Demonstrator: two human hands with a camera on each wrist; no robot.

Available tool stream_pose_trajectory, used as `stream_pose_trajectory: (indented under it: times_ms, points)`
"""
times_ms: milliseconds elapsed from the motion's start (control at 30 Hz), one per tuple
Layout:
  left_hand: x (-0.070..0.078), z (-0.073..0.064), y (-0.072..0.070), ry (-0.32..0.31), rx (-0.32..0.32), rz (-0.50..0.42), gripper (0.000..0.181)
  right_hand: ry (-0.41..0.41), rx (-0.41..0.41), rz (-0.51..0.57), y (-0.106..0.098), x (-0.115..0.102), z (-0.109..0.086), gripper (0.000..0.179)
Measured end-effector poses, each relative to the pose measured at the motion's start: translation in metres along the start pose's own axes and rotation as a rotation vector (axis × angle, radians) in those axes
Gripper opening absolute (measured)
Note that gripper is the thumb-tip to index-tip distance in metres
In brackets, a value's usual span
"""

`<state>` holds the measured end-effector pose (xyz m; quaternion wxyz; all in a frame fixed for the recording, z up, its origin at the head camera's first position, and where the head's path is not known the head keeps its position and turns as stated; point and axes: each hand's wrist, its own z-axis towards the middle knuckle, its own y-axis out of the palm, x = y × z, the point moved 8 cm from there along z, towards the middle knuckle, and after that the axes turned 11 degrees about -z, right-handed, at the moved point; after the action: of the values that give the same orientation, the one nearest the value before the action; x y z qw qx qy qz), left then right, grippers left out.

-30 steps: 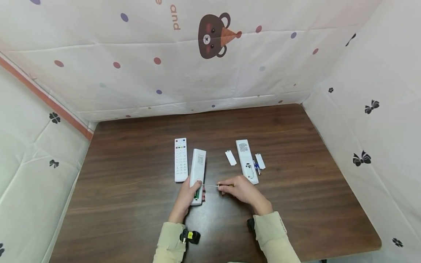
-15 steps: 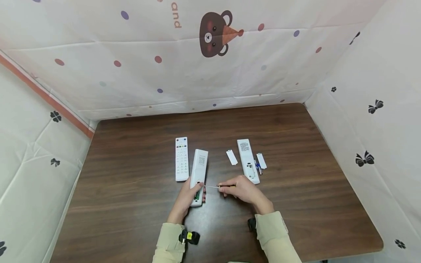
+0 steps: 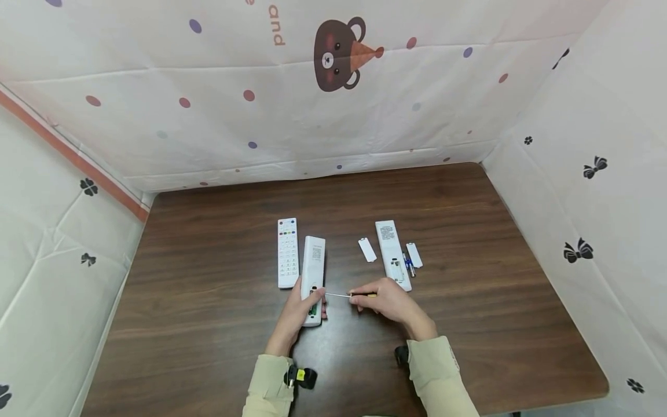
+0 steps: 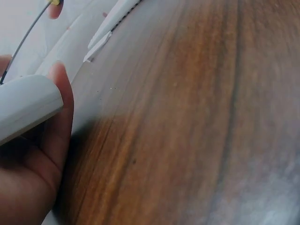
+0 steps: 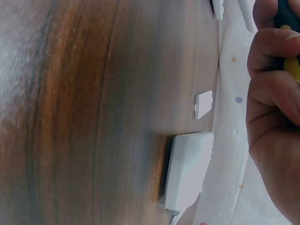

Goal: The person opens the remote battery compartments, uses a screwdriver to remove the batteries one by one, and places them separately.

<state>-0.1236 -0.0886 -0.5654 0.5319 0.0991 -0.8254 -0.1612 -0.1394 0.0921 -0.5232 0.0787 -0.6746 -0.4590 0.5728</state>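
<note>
My left hand [image 3: 293, 313] grips a white remote control [image 3: 313, 260] with its back facing up, thumb lying across the battery compartment [image 3: 314, 310], where green shows. In the left wrist view, fingers curl under the rounded end of this remote [image 4: 28, 103]. My right hand [image 3: 391, 302] pinches a screwdriver, whose thin metal shaft [image 3: 339, 295] points left to the remote beside the left thumb. The shaft's tip is hidden by that thumb in the head view. The right wrist view shows part of the screwdriver's dark and yellow handle [image 5: 291, 68] between the curled fingers.
A second white remote [image 3: 288, 253] lies buttons up at the left. To the right, another remote [image 3: 389, 246] lies back up, its compartment uncovered. Around it are a battery cover [image 3: 367, 249], a second cover [image 3: 414, 255] and batteries [image 3: 409, 265]. Everything lies on a brown wooden table [image 3: 208, 324].
The remote in my left hand has turned slightly, its far end swinging a little left. My right hand has shifted slightly right with the screwdriver. The things lying on the table stay put.
</note>
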Motion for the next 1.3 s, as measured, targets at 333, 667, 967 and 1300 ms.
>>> stream_pose_trajectory:
  times_ms: [333,667,967,1300]
  points:
    - [-0.004,0.004,-0.001,0.037,-0.053,0.018,0.056,-0.047,0.053,-0.073,0.0,-0.003,0.001,0.03]
    - [-0.004,0.004,0.0,0.046,-0.057,0.004,0.054,-0.099,0.112,-0.094,-0.006,-0.007,-0.001,0.03]
    - [-0.006,0.006,-0.005,0.04,0.025,-0.015,0.059,-0.047,0.06,-0.088,-0.017,-0.004,-0.008,0.03]
    - [-0.005,0.007,-0.008,0.037,0.053,0.026,0.055,-0.118,-0.081,-0.149,0.0,-0.016,-0.007,0.025]
